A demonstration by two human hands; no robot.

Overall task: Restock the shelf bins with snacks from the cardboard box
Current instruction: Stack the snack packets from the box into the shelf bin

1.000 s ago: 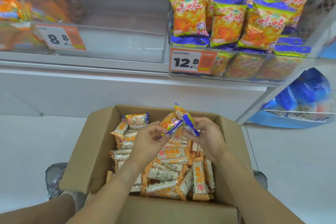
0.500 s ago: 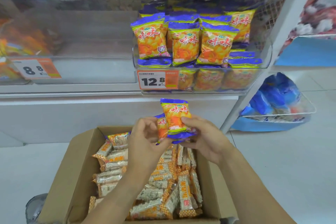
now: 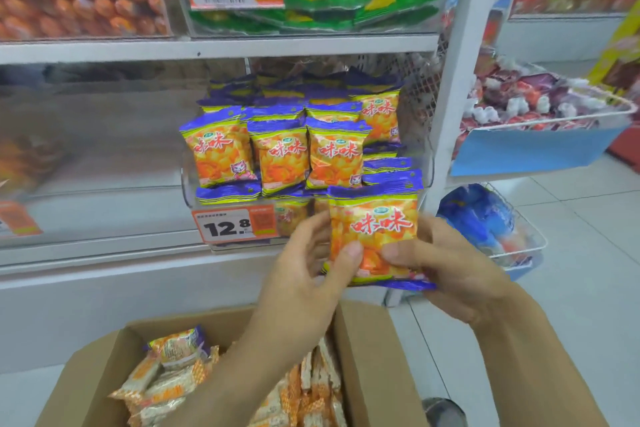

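With both hands, left (image 3: 304,274) and right (image 3: 446,270), pinching packet (image 3: 372,232) before bin (image 3: 304,156): you're mid-transfer. Next, lift over bin's front lip, slot upright among matching packets.

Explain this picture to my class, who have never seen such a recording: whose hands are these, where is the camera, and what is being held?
No machine here: a person wears a camera on the head, looking forward and down. The left hand and right hand together hold an orange and purple snack bag by its lower edge. Behind it, a clear shelf bin with a 12.8 price tag holds matching bags. Below, an open cardboard box on the floor contains other small wrapped snacks.
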